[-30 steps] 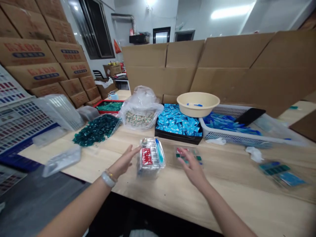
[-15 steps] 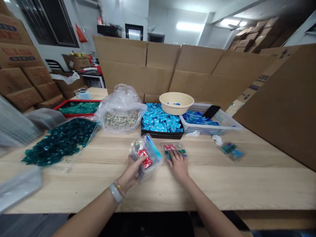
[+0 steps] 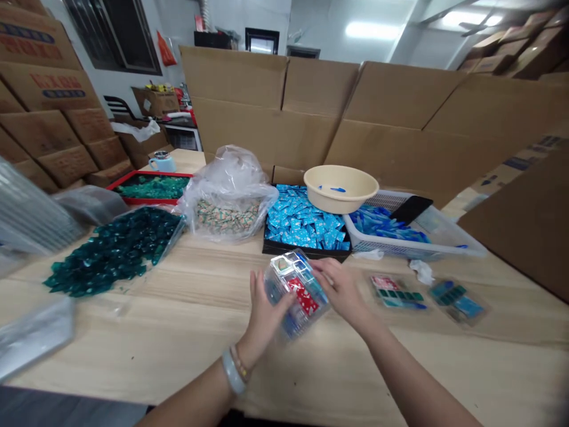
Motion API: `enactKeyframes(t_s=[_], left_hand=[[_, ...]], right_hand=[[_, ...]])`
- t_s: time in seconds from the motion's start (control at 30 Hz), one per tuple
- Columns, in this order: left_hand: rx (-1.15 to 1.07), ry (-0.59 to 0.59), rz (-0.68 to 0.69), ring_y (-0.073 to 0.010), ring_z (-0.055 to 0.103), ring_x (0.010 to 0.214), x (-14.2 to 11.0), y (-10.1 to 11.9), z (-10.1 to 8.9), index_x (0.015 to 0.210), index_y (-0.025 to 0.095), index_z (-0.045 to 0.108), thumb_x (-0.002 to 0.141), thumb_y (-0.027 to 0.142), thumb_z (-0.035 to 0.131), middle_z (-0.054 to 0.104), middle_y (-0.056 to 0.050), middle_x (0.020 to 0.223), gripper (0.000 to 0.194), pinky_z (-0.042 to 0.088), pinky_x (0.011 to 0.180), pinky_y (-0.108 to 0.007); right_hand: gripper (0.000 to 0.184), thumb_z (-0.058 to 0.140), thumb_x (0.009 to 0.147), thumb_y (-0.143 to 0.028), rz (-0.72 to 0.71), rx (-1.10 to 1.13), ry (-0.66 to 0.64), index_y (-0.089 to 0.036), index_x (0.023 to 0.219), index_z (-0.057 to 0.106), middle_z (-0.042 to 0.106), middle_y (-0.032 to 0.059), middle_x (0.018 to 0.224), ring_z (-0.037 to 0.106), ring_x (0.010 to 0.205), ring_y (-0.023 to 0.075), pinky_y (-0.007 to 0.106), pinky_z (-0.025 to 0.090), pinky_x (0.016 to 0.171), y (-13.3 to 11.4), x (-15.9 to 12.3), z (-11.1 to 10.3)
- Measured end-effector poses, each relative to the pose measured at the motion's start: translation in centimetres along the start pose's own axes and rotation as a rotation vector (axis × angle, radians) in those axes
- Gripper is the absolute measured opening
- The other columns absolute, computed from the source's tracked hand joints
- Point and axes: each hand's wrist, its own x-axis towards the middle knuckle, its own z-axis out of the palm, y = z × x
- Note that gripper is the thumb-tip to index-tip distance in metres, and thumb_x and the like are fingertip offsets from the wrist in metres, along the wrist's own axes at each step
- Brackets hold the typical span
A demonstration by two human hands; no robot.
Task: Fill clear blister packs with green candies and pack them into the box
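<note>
A stack of clear plastic trays (image 3: 287, 279), tilted, is held over the front middle of the table. A red patterned packet (image 3: 303, 296) and a blue stick-like piece lie in its top tray. My left hand (image 3: 265, 314) is closed around the stack's near left side, its thumb over the tray by the packet. My right hand (image 3: 341, 290) grips the stack's far right edge with bent fingers, which partly cover the blue piece. To the right, a filled tray (image 3: 398, 292) with a red packet and green pieces lies beside another filled tray (image 3: 460, 301).
Behind stand a black box of blue packets (image 3: 306, 219), a cream basin (image 3: 340, 198) and a white basket (image 3: 448, 234) of blue pieces. Leftward are a plastic bag (image 3: 229, 201) of small packets, dark green pieces (image 3: 115, 252) and a red tray (image 3: 133, 198). Cardboard (image 3: 377, 133) walls the back.
My left hand has taken hold of the tray stack and tilted it. The red-packet tray has moved right, beside the other tray. My right hand has left it and come to the stack.
</note>
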Motion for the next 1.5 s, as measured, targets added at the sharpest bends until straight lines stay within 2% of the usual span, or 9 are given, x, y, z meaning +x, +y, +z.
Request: enactKeyframes(t_s=[0.1,0.27,0.4,0.6,0.73,0.93,1.17,1.23,1.5], left_hand=[[0.157,0.034,0.139,-0.0226,0.031,0.119,2.3,0.1,-2.1,0.120,0.017,0.034,0.069,0.032,0.059,0.037,-0.011,0.125,0.059,0.023,0.100,-0.039],[0.135,-0.138,0.192,-0.0226,0.038,0.113,5.2,-0.7,-3.5,0.115,0.018,0.042,0.065,0.027,0.062,0.044,-0.010,0.119,0.055,0.027,0.097,-0.038],[0.091,-0.182,0.166,-0.0219,0.039,0.112,5.5,-1.2,-3.3,0.117,0.017,0.040,0.065,0.023,0.060,0.044,-0.010,0.118,0.056,0.028,0.096,-0.038],[0.090,-0.253,0.230,-0.0212,0.039,0.110,5.8,-1.0,-3.2,0.114,0.015,0.043,0.063,0.012,0.057,0.045,-0.011,0.117,0.053,0.029,0.096,-0.036],[0.097,-0.275,0.274,-0.0212,0.040,0.109,5.9,-0.7,-3.6,0.112,0.017,0.045,0.065,0.014,0.056,0.046,-0.010,0.116,0.048,0.030,0.095,-0.037],[0.068,-0.332,0.253,-0.0204,0.047,0.102,5.9,-0.8,-4.4,0.111,0.020,0.045,0.066,0.016,0.058,0.052,-0.007,0.109,0.047,0.036,0.089,-0.035],[0.066,-0.323,0.273,-0.0204,0.047,0.102,5.6,-0.7,-4.6,0.109,0.019,0.046,0.067,0.017,0.059,0.052,-0.008,0.108,0.044,0.035,0.090,-0.034],[0.070,-0.338,0.287,-0.0202,0.046,0.104,5.7,-0.6,-4.7,0.110,0.019,0.045,0.068,0.017,0.059,0.051,-0.008,0.110,0.044,0.035,0.090,-0.034],[0.142,-0.354,0.362,-0.0210,0.044,0.105,5.7,-0.9,-5.3,0.111,0.019,0.046,0.068,0.021,0.060,0.050,-0.008,0.113,0.045,0.034,0.092,-0.035]], right_hand=[[0.023,0.039,0.082,-0.020,-0.043,0.073,-0.103,-0.020,0.094,0.059,0.057,0.0058,0.085,0.053,0.081,0.0163,0.031,0.044,0.072,-3.2,3.6,2.2],[0.021,0.044,0.079,-0.014,-0.078,-0.045,-0.267,-0.019,0.093,0.059,0.055,0.0055,0.085,0.051,0.080,0.0161,0.031,0.042,0.072,-3.9,5.2,4.4],[0.018,0.043,0.079,-0.014,-0.051,-0.082,-0.281,-0.018,0.088,0.058,0.054,0.0057,0.084,0.050,0.079,0.0161,0.031,0.042,0.071,-4.5,5.3,4.2],[0.023,0.039,0.080,-0.012,-0.130,-0.132,-0.437,-0.018,0.092,0.058,0.054,0.0075,0.086,0.049,0.083,0.0171,0.032,0.042,0.073,-5.2,6.0,3.5],[0.022,0.039,0.080,-0.014,-0.121,-0.108,-0.432,-0.018,0.092,0.057,0.054,0.0076,0.085,0.050,0.083,0.0171,0.032,0.043,0.072,-4.9,5.9,3.6],[0.011,0.047,0.077,-0.017,0.085,-0.189,-0.356,-0.016,0.071,0.056,0.055,0.0043,0.073,0.051,0.070,0.0147,0.027,0.041,0.064,-5.1,6.5,4.4],[0.015,0.048,0.063,-0.011,0.268,-0.394,-0.632,-0.016,0.052,0.056,0.053,0.0013,0.051,0.046,0.049,0.0110,0.022,0.029,0.047,-6.6,9.6,4.7],[0.013,0.049,0.059,-0.011,0.296,-0.398,-0.654,-0.016,0.049,0.056,0.050,0.0003,0.047,0.043,0.047,0.0100,0.022,0.026,0.046,-6.6,10.0,4.8],[0.012,0.052,0.063,-0.025,0.631,0.291,-0.524,-0.013,0.061,0.054,0.042,-0.0062,0.047,0.033,0.043,0.0053,0.019,0.026,0.043,-4.1,8.1,4.0]])
